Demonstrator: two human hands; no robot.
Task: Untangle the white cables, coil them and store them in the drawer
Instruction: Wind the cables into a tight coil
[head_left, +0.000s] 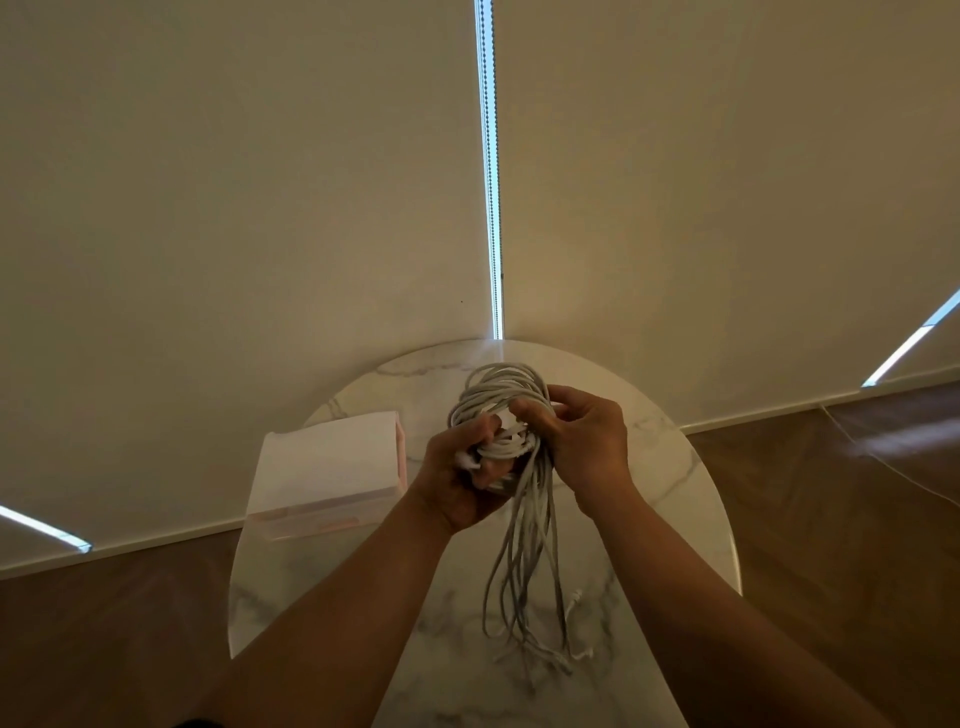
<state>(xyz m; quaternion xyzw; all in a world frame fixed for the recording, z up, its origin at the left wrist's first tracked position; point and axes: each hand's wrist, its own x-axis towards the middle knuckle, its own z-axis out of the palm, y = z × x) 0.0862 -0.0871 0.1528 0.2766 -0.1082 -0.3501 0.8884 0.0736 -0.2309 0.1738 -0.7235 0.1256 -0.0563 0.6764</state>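
A tangled bundle of white cables (501, 400) is held above the round marble table (675, 499). My left hand (460, 478) grips the lower part of the bundle from below. My right hand (582, 436) pinches strands at the right side of the upper loop. Several loose strands (524, 571) hang down from the bundle, and their ends with small white plugs lie on the tabletop near the front. A pale pink drawer box (327, 462) stands on the table's left side, its front looks closed.
The table stands close against cream roller blinds (260, 208) with a bead chain (491, 182) hanging at the middle. Brown floor (831, 519) shows on both sides of the table. A thin wire runs along the floor at right.
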